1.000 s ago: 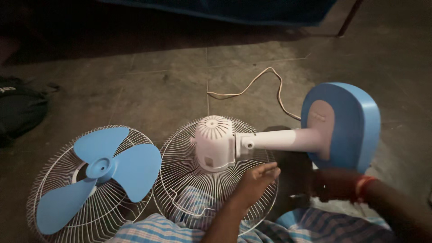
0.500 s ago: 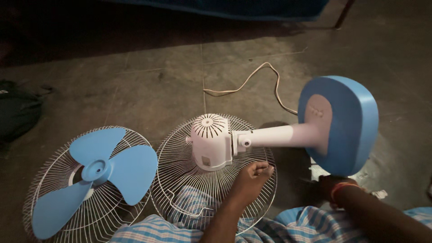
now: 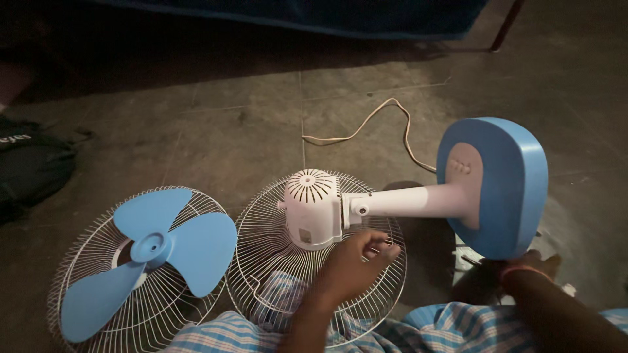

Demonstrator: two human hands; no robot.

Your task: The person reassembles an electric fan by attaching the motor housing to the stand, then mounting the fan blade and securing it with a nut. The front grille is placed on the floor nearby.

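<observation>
A table fan lies taken apart on the grey tiled floor (image 3: 229,131). Its white plastic motor housing (image 3: 311,208) with vent slots rests on a round white wire guard (image 3: 261,274), and a white neck (image 3: 412,201) joins the housing to the blue oval base (image 3: 500,186), which stands tipped on its edge.

The left hand (image 3: 353,261) hovers over the right part of this wire guard, just below the motor housing. Its fingers (image 3: 379,245) are half curled and grasp nothing; whether the fingertips touch the wires I cannot tell.

The right hand (image 3: 517,265) is low at the bottom edge of the blue base, in dark shadow, with a red band on the wrist. It seems to touch the base, but if the fingers are clenched or loose I cannot tell.

To the left lies a second white wire guard (image 3: 85,261) with a blue three-blade propeller (image 3: 154,252) on top of it. A pale power cord (image 3: 386,127) runs in a loop on the floor behind the fan. A dark bag (image 3: 29,167) sits at the left edge. Blue checked cloth (image 3: 229,333) covers the person's legs at the bottom.
</observation>
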